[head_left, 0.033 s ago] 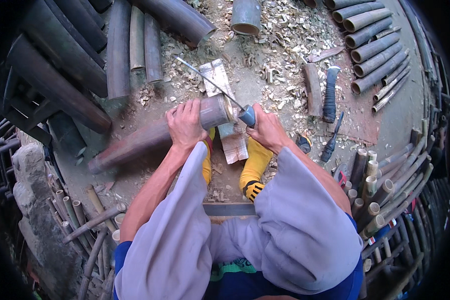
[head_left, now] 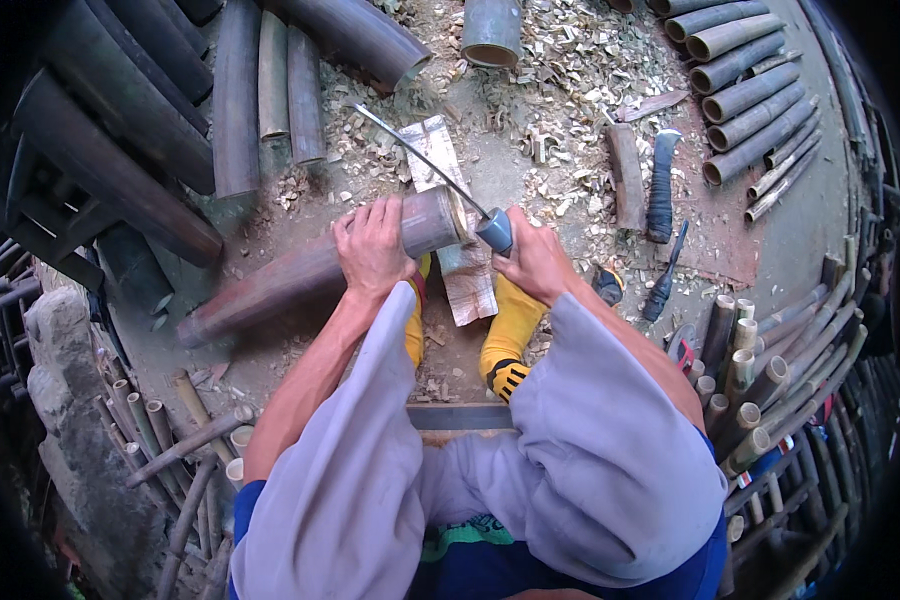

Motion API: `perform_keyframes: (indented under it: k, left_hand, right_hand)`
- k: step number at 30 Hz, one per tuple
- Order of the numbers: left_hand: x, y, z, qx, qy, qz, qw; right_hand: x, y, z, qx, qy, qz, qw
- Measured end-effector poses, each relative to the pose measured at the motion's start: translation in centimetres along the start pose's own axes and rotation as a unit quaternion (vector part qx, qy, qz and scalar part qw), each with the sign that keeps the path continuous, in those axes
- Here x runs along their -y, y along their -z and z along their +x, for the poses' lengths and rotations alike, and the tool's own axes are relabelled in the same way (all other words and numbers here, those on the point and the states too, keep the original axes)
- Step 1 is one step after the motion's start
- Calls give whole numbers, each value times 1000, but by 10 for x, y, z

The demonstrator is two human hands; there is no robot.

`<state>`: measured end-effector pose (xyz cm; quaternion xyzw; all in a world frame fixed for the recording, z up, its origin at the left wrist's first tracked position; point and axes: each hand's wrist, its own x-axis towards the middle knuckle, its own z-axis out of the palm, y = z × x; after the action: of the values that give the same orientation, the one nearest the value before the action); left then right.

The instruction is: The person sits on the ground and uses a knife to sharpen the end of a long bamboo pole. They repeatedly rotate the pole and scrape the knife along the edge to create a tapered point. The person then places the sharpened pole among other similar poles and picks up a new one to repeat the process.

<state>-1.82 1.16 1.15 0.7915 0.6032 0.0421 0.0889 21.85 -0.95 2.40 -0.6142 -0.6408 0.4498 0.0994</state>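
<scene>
My left hand (head_left: 374, 245) presses down over a thick dark bamboo tube (head_left: 280, 278), its fingers curled across the top near the right end. The tube lies slantwise, its pale cut rim resting over a light, worn wooden block (head_left: 467, 285) on the ground. My right hand (head_left: 533, 255) is closed round the blue-grey handle of a long, thin-bladed knife (head_left: 425, 160). From the handle, beside the tube's cut end, the blade points up and left across the block. How far the edge touches the rim I cannot tell. Yellow boots (head_left: 511, 330) flank the block.
Pale chips (head_left: 580, 90) litter the ground ahead. A hatchet-like tool with a wrapped handle (head_left: 660, 190) and a dark-handled tool (head_left: 660, 288) lie at right. Large bamboo tubes (head_left: 237, 110) lie far left, shorter ones (head_left: 755, 120) far right. Thin bamboo lengths (head_left: 745, 400) stand close on the right.
</scene>
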Motion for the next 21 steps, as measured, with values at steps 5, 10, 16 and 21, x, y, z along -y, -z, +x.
perform_keyframes:
  k: [5, 10, 16, 21]
  left_hand:
    - [-1, -3, -1, -12, 1, 4, 1000]
    - [-6, 2, 2, -6, 9, -4, 1000]
    - [-9, -22, -13, -151, 15, 52, 987]
    - [-14, -24, -12, -144, 17, 33, 989]
  right_hand:
    - [49, 13, -19, -231, 216, 147, 937]
    - [-22, -6, 13, 2, -30, -27, 999]
    - [47, 20, -11, -151, 113, 153, 970]
    - [-10, -3, 11, -31, 18, -8, 999]
